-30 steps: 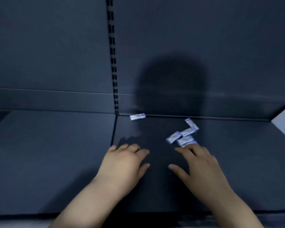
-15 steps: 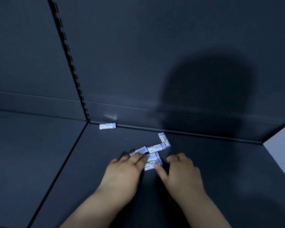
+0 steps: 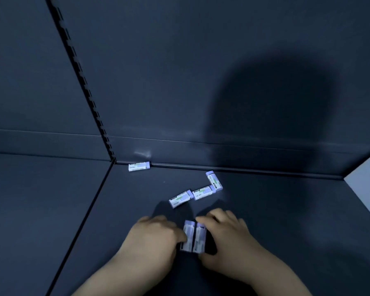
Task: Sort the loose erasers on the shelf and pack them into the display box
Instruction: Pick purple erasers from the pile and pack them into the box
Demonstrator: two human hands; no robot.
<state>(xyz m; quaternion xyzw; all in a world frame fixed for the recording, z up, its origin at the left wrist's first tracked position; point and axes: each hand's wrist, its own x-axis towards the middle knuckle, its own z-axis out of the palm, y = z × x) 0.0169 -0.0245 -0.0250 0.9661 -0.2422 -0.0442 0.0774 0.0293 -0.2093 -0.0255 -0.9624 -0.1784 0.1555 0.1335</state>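
Two white-sleeved erasers with lilac ends lie side by side on the dark shelf [image 3: 286,210], a left eraser [image 3: 188,236] and a right eraser [image 3: 199,238]. My left hand [image 3: 152,238] presses against the left one and my right hand [image 3: 224,238] cups the right one, squeezing the pair together. Three loose erasers lie just beyond: one [image 3: 180,198], one [image 3: 203,192] and one [image 3: 214,181]. A single eraser [image 3: 138,166] rests against the back wall. No display box is in view.
The shelf's back wall [image 3: 201,82] rises behind, with a slotted upright strip [image 3: 81,82] at the left. A seam [image 3: 90,210] divides this shelf panel from the one on the left. A pale side panel [image 3: 367,178] shows at the right edge.
Both hands have drawn two erasers out of the cluster towards me and turned them lengthwise, side by side. The camera view has shifted right and down.
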